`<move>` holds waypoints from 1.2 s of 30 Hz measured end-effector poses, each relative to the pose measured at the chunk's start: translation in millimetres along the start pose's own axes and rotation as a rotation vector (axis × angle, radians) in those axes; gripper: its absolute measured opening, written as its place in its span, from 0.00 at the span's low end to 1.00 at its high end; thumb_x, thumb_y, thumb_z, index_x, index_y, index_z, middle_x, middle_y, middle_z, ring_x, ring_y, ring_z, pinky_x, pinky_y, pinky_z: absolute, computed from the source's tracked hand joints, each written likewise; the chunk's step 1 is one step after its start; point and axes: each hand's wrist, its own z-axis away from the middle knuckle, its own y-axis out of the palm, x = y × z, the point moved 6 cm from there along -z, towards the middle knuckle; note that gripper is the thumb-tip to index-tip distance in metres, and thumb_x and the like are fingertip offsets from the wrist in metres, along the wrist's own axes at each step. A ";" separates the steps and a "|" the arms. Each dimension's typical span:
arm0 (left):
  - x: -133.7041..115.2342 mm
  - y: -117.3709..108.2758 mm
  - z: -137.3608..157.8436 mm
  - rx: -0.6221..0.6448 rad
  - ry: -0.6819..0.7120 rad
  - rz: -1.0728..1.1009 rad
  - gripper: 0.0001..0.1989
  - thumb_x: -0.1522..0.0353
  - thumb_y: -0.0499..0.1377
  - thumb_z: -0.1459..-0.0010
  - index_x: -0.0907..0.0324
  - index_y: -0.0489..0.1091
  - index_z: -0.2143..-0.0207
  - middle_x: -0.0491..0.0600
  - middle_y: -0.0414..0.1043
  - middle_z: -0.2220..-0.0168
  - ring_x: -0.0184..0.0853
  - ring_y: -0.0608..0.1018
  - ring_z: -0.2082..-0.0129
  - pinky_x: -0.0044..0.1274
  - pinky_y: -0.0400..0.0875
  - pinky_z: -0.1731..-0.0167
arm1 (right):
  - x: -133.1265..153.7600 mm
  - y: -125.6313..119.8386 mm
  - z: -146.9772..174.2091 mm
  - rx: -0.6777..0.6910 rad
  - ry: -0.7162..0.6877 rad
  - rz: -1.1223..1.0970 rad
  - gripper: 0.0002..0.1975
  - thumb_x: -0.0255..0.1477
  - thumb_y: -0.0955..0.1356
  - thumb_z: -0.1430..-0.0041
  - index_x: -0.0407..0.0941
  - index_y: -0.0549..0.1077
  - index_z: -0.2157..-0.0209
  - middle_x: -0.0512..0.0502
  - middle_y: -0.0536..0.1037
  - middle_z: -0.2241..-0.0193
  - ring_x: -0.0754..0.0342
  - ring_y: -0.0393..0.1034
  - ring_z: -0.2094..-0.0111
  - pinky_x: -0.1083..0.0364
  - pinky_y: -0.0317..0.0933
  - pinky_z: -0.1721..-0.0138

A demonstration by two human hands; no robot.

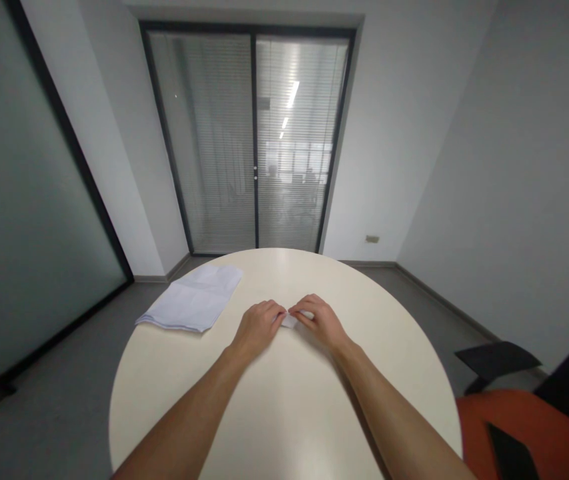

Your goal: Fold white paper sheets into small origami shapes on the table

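Observation:
A small piece of folded white paper [289, 321] is pinched between my two hands just above the middle of the round table. My left hand [260, 323] has its fingertips closed on the paper's left side. From the right, my right hand [318, 317] grips it with thumb and index finger. The fingertips of both hands nearly meet at the paper's upper edge. Much of the paper is hidden behind my fingers, so its full shape cannot be made out.
A stack of creased white paper sheets [194, 298] lies at the table's far left, reaching its edge. The round cream table [279, 413] fills the foreground. An orange office chair [539, 427] with black armrests stands close on the right. Glass doors [254, 147] with blinds are behind.

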 end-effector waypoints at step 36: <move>31.7 -3.7 6.7 -0.218 -0.277 0.058 0.15 0.65 0.56 0.35 0.55 0.67 0.47 0.52 0.72 0.49 0.41 0.74 0.49 0.31 0.69 0.50 | -25.4 -11.6 4.4 -0.087 0.178 0.123 0.10 0.32 0.67 0.35 0.52 0.81 0.57 0.46 0.83 0.60 0.47 0.77 0.59 0.48 0.68 0.55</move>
